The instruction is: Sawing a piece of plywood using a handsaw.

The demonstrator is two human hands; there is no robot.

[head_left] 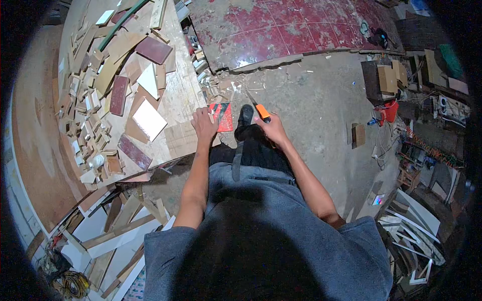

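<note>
My right hand (271, 129) is closed round an orange-and-black handled tool (262, 111). A thin blade-like part points forward from its handle; whether it is a knife or a small saw I cannot tell. My left hand (204, 126) lies at the right edge of the wooden worktable (183, 135), fingers stretched out over the edge. Beside its thumb is a flat red piece with dark stripes (224, 118), sticking out past the table edge. The thumb seems to touch it. My black shoe (245, 116) shows between the hands.
Wood offcuts (90, 125), a white board (149, 119) and dark red boards (153, 50) cover much of the table. Scrap boards (120, 236) lean at the lower left. Red tiled flooring (281, 25) lies ahead. On the right are cardboard boxes (387, 79) and cables.
</note>
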